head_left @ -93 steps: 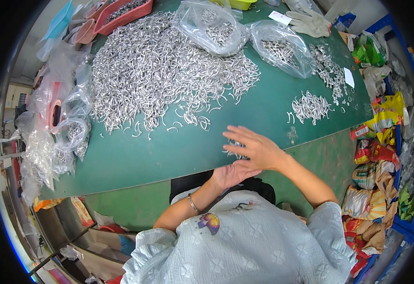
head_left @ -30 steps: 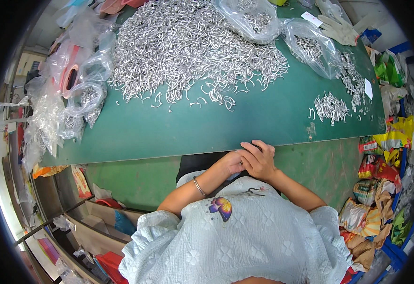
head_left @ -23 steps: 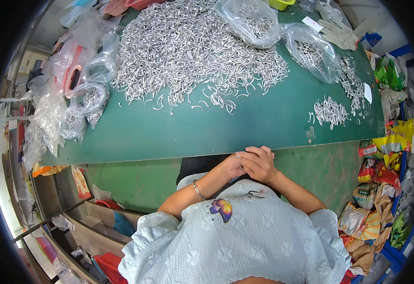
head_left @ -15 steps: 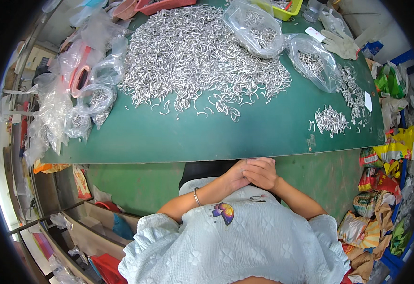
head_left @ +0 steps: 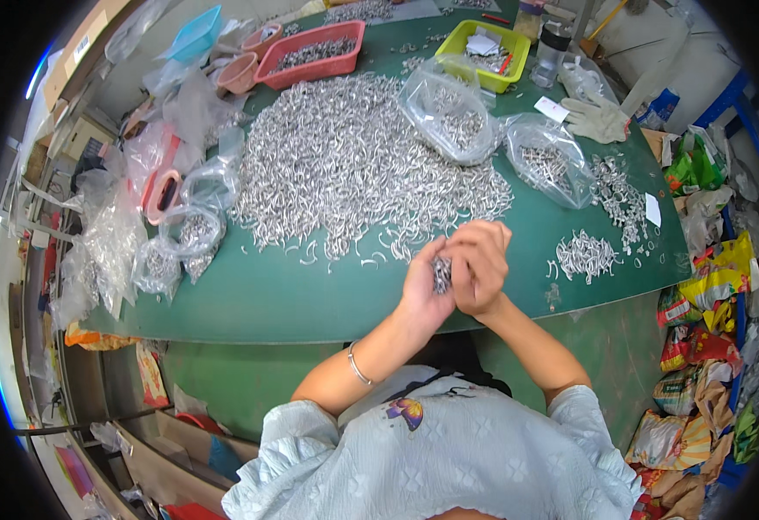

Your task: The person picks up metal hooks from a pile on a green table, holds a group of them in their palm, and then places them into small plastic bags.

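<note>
Cupped together above the near part of the table are my left hand point(head_left: 423, 284) and my right hand point(head_left: 481, 264). A clump of small silvery metal pieces point(head_left: 442, 276) shows in the gap between the palms. Both hands are closed around it, the right one with its fingers curled over. Just beyond them spreads a large heap of small curved metal pieces point(head_left: 327, 165), a few strays lying at its near edge. To the right of my hands is a smaller pile of the same curved pieces point(head_left: 586, 256).
Clear bags of parts point(head_left: 450, 117) rest on the heap's right side. A red tray point(head_left: 310, 74) and a yellow-green tray point(head_left: 518, 82) stand at the back. Plastic bags point(head_left: 106, 230) crowd the green table's left side. A white glove point(head_left: 596, 120) lies far right.
My clasped hands have risen from my lap, below the table edge, to over the tabletop. Metal pieces now show between them. The view has tilted up, showing more of the table's far side.
</note>
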